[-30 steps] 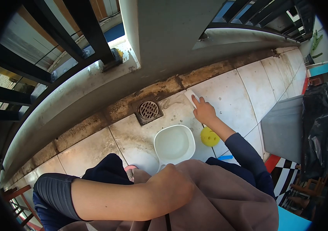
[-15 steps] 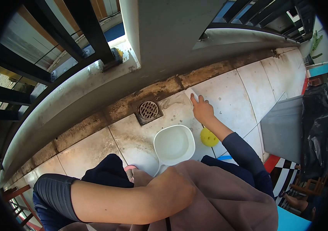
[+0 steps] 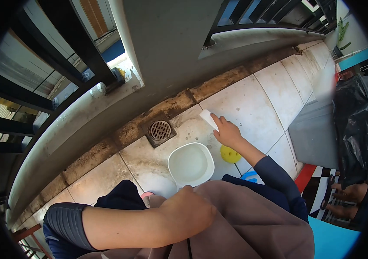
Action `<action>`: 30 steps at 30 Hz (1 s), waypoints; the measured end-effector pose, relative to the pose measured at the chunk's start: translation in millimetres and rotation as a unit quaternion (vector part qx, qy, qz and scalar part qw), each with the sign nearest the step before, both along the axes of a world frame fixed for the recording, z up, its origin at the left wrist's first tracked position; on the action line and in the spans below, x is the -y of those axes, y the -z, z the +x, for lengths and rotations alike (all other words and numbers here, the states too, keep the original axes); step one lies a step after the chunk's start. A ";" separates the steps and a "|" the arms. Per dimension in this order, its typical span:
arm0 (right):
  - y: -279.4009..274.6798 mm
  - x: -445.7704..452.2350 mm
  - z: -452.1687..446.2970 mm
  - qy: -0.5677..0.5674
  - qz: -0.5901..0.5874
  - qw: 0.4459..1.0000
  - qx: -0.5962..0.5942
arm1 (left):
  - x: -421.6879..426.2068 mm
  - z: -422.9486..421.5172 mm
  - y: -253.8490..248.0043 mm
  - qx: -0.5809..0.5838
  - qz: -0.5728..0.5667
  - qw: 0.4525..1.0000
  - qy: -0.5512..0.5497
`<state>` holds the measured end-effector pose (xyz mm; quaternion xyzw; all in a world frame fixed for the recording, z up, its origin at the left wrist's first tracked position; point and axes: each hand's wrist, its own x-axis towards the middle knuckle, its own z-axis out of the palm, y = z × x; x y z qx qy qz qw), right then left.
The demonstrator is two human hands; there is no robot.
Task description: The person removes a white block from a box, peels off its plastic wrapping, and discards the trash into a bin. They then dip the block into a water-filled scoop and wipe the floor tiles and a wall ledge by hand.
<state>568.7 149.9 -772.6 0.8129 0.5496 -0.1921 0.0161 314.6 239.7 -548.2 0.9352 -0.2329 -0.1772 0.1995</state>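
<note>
My right hand (image 3: 228, 133) is closed around a white block-shaped sponge (image 3: 209, 119), held at the white tiled floor (image 3: 240, 97) to the right of the drain. Whether the sponge touches the tile is hard to tell. My left hand (image 3: 190, 211) lies bent in front of my body against brown cloth (image 3: 244, 207), its fingers hidden from view. Just beyond it, a white water dipper (image 3: 191, 164) stands on the tiles with what looks like water inside. Close below my right wrist lies a round yellow sponge (image 3: 230, 153) with holes.
A square floor drain (image 3: 160, 130) sits beside a dirty ledge (image 3: 123, 134) along the grey wall (image 3: 171, 52). Dark railings (image 3: 54, 39) top the wall. At right stands a grey bin (image 3: 313, 134) with a black bag (image 3: 352, 125). Another person's legs (image 3: 348, 203) show at lower right.
My right hand and the sponge have shifted slightly left and down in the view, and more of the sponge shows. The camera view has turned a little; my left hand remains near my body.
</note>
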 end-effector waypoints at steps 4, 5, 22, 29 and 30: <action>-17.0 3.2 -2.9 0.007 -0.020 1.000 -0.006 | 2.7 2.5 -11.1 0.005 -0.013 1.000 0.006; -20.0 2.5 -4.3 -0.001 -0.021 1.000 -0.010 | 3.1 -0.7 -11.0 0.018 -0.023 1.000 0.004; -33.3 0.0 -15.6 -0.035 0.002 0.999 0.002 | 22.7 -1.6 -24.9 0.063 -0.059 0.996 0.011; -14.4 7.6 4.8 0.026 -0.035 0.999 -0.007 | 18.3 -3.3 -18.0 0.009 -0.047 0.999 0.018; -13.2 4.5 3.7 0.024 -0.034 0.999 -0.008 | 18.6 -3.3 -17.4 0.013 -0.056 0.998 0.018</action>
